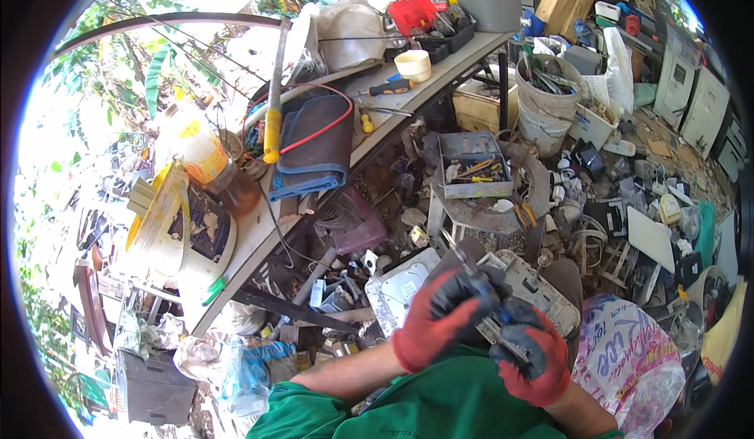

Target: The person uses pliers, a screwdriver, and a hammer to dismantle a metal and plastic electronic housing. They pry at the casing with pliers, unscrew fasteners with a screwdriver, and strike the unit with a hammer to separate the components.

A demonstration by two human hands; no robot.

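Both hands wear red gloves with black-coated palms and fingers, and they meet close together over my lap. My left hand (445, 315) is closed around a slim metal tool (457, 247), whose shaft points up and away; its kind is unclear. In my right hand (530, 350) is a narrow grey metal part (506, 342), largely covered by the fingers. Just beyond the right hand, a dirty pale casing (548, 297) rests across my legs. A stained white panel (396, 289) lies left of the left hand.
An open grey toolbox (474, 165) of hand tools sits on a worn stool, with orange-handled pliers (524, 215) beside it. Along the left runs a workbench (377, 138) bearing a folded dark cloth (312, 138) and a screwdriver (390, 87). Scrap covers the ground; a printed plastic bag (627, 356) stands right.
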